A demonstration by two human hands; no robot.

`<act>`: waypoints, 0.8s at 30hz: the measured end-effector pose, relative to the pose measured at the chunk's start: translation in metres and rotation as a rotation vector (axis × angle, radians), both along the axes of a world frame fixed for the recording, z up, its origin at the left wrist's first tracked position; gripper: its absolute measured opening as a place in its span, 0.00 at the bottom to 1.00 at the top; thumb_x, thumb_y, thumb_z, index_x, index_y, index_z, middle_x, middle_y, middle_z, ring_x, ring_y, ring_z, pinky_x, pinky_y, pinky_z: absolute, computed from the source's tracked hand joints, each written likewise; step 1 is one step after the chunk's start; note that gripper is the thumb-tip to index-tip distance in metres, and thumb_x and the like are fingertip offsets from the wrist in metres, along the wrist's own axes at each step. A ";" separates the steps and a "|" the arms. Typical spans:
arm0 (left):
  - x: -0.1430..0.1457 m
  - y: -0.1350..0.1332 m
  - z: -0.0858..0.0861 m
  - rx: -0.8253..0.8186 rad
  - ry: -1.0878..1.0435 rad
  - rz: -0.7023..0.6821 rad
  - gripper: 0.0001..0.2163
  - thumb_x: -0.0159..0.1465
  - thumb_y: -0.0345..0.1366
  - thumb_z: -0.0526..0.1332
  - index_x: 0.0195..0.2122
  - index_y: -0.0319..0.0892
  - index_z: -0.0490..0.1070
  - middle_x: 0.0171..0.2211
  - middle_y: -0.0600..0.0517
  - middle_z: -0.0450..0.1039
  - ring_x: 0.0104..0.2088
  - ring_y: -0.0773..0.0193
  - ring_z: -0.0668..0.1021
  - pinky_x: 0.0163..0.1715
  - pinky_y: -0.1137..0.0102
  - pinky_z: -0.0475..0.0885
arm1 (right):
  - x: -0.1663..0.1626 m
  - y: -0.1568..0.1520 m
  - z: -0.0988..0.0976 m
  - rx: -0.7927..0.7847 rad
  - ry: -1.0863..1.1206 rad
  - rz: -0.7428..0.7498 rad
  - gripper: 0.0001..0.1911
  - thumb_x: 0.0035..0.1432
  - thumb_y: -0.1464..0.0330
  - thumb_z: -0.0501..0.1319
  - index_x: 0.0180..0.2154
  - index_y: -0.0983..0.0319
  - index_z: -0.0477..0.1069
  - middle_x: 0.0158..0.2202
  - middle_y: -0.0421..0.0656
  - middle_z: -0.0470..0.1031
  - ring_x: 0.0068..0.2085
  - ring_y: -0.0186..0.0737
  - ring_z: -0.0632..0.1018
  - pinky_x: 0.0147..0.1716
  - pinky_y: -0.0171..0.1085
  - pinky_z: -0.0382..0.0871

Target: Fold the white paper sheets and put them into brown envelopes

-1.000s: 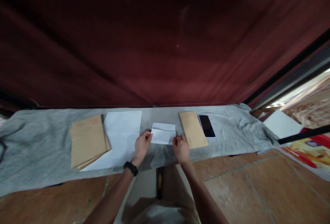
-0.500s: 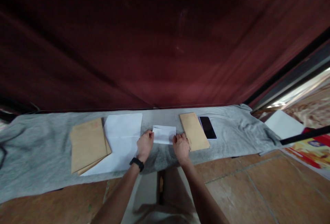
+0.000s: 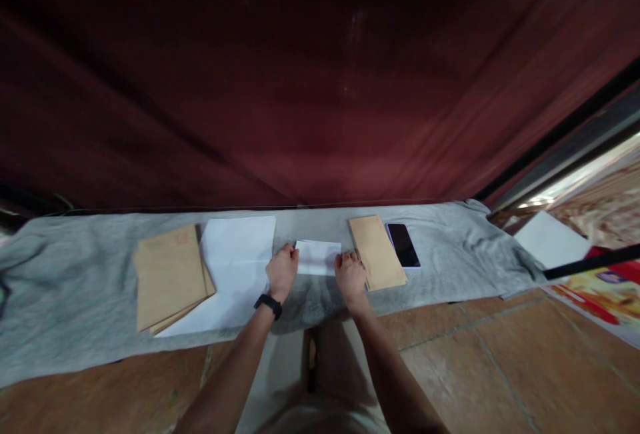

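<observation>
A small folded sheet of white paper (image 3: pixel 319 259) lies on the grey cloth between my hands. My left hand (image 3: pixel 283 273), with a black band on its wrist, has its fingers closed at the paper's left edge. At the right edge, the curled fingers of my right hand (image 3: pixel 351 277) press the paper, close beside a brown envelope stack (image 3: pixel 379 252). To the left, larger white sheets (image 3: pixel 240 254) lie partly under another pile of brown envelopes (image 3: pixel 171 277). My fingertips partly hide the paper's ends.
A dark phone (image 3: pixel 403 245) lies right of the envelopes. The grey cloth (image 3: pixel 460 254) covers a long narrow surface against a dark red panel (image 3: pixel 310 87). Tiled floor (image 3: pixel 450 367) shows in front. At the far right are a white box (image 3: pixel 553 241) and a colourful printed package (image 3: pixel 610 294).
The folded paper now looks flatter and slightly narrower from front to back. Both hands stay at its ends, nearly in the same place.
</observation>
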State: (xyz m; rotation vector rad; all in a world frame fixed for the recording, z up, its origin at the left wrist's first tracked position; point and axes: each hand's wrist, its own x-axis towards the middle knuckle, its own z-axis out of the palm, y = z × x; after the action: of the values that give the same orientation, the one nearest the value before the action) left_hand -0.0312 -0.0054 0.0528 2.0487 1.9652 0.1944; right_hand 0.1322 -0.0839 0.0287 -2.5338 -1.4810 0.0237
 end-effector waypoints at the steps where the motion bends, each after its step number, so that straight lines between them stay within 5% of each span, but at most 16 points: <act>1: 0.001 0.001 0.000 0.001 0.003 0.001 0.14 0.71 0.44 0.52 0.46 0.45 0.75 0.38 0.45 0.81 0.39 0.55 0.82 0.36 0.68 0.70 | 0.000 0.000 0.000 -0.001 0.002 -0.001 0.14 0.72 0.67 0.52 0.43 0.64 0.75 0.43 0.53 0.80 0.41 0.46 0.83 0.39 0.38 0.71; 16: 0.008 -0.004 -0.002 0.033 0.091 0.011 0.18 0.73 0.44 0.48 0.51 0.42 0.71 0.37 0.41 0.81 0.40 0.52 0.83 0.37 0.65 0.72 | -0.002 -0.004 0.004 0.067 -0.033 -0.003 0.13 0.72 0.65 0.52 0.45 0.65 0.71 0.41 0.52 0.79 0.41 0.46 0.81 0.39 0.38 0.69; 20: 0.010 -0.005 -0.004 0.044 0.119 -0.012 0.19 0.74 0.44 0.46 0.53 0.41 0.70 0.36 0.41 0.81 0.39 0.50 0.83 0.37 0.64 0.73 | -0.007 -0.009 0.010 0.194 -0.035 0.095 0.12 0.71 0.67 0.52 0.46 0.64 0.73 0.43 0.53 0.78 0.46 0.50 0.77 0.48 0.45 0.67; 24: 0.012 -0.005 -0.005 0.051 0.149 -0.015 0.19 0.74 0.43 0.44 0.53 0.41 0.70 0.36 0.41 0.81 0.39 0.50 0.84 0.36 0.63 0.74 | -0.017 -0.009 0.003 0.293 0.039 0.286 0.16 0.71 0.68 0.52 0.55 0.65 0.71 0.57 0.54 0.73 0.58 0.49 0.72 0.57 0.47 0.64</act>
State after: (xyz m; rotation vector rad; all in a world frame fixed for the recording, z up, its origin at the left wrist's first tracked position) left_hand -0.0192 -0.0108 0.0474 2.1667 2.0497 0.0918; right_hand 0.1156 -0.0928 0.0315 -2.0704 -1.6810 -0.0924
